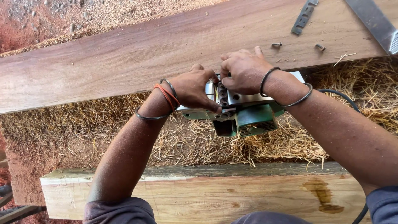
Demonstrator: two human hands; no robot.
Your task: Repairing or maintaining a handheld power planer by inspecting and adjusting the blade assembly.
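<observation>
hands (219, 83) on upturned green planer (244, 110)

A broad reddish-brown plank (137, 54) slants across the upper half of the frame, and on its upper right part lie a small perforated metal strip (304, 16), a long flat grey metal bar (375, 23) and two loose screws (277, 44), near one another. A paler wooden beam (215, 193) with a dark stain towards its right end runs along the bottom. Between them the ground is covered with wood shavings (207, 141), where a green electric planer (244, 114) lies upturned.
</observation>
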